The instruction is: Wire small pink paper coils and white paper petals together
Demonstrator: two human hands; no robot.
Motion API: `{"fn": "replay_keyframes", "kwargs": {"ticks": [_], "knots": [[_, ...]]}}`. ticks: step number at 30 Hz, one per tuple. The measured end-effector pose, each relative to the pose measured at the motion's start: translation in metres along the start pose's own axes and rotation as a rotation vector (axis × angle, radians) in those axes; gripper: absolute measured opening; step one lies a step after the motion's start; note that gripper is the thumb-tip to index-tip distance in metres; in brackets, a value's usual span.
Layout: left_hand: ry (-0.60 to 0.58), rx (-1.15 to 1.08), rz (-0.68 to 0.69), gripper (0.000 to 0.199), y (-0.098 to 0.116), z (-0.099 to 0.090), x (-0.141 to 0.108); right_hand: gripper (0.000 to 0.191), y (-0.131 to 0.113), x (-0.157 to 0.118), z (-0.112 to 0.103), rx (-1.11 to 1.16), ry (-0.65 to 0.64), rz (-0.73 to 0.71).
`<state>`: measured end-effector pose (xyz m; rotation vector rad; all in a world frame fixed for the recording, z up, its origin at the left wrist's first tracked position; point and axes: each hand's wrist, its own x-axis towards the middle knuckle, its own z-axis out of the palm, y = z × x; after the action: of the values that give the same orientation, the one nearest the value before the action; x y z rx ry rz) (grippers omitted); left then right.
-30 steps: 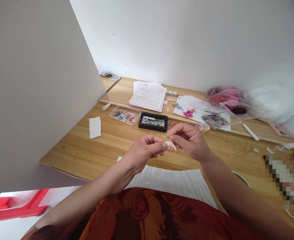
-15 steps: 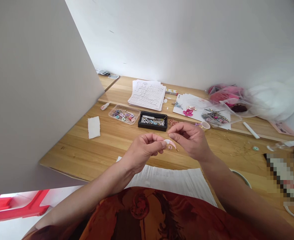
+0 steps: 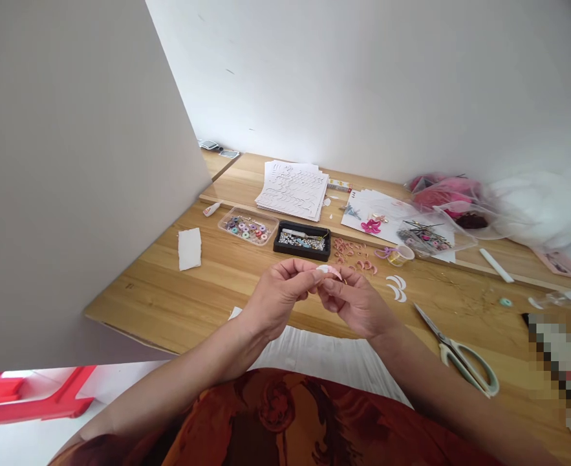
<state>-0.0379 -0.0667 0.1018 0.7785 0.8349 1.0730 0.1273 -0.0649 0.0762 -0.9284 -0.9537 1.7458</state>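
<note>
A small curved white-and-pink crescent piece is pinched between the thumb and forefinger of my left hand. My right hand meets it from the other side, fingers closed round the pink end; any thread in them is too fine to make out. Just beyond my hands lie many pink crescents. White paper crescents rest to the right of my right hand, and scissors with pale handles lie beside my right forearm.
A black tray of beads and a clear box of thread spools stand ahead. Behind are stacked cut paper sheets, a magenta flower and bags of pink material. A grey partition rises at left.
My right hand has come down and closer to my left, from above the crescent piece to its pink end. The view has shifted slightly, and the scissors and white crescents now show.
</note>
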Motion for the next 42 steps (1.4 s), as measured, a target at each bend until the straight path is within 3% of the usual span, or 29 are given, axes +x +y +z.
{"fn": "replay_keyframes", "kwargs": {"ticks": [4, 10, 20, 26, 30, 38, 41, 42], "knots": [[0.079, -0.014, 0.063, 0.026, -0.001, -0.001, 0.002, 0.028, 0.009, -0.007, 0.009, -0.045, 0.011, 0.036], [0.167, -0.046, 0.118, 0.023, -0.001, -0.002, 0.004, 0.02, 0.01, -0.018, 0.019, -0.312, 0.087, -0.098], [0.146, -0.06, 0.151, 0.022, -0.004, -0.004, 0.005, 0.006, -0.004, -0.037, 0.029, -0.776, 0.173, -0.41], [0.16, -0.09, 0.106, 0.025, -0.002, -0.005, 0.004, 0.007, -0.017, -0.041, 0.029, -0.91, 0.179, -0.475], [0.144, -0.137, 0.087, 0.026, 0.001, -0.005, 0.005, 0.011, -0.02, -0.039, 0.024, -1.004, 0.19, -0.448], [0.118, -0.261, 0.043, 0.031, 0.001, -0.002, 0.01, 0.016, -0.014, -0.028, 0.016, -0.956, 0.11, -0.314], [0.11, -0.263, 0.052, 0.031, 0.002, -0.002, 0.013, 0.005, -0.009, -0.02, 0.009, -0.952, 0.154, -0.247], [0.108, -0.259, 0.057, 0.03, 0.002, -0.002, 0.013, 0.014, -0.008, -0.018, 0.007, -0.913, 0.181, -0.227]]}}
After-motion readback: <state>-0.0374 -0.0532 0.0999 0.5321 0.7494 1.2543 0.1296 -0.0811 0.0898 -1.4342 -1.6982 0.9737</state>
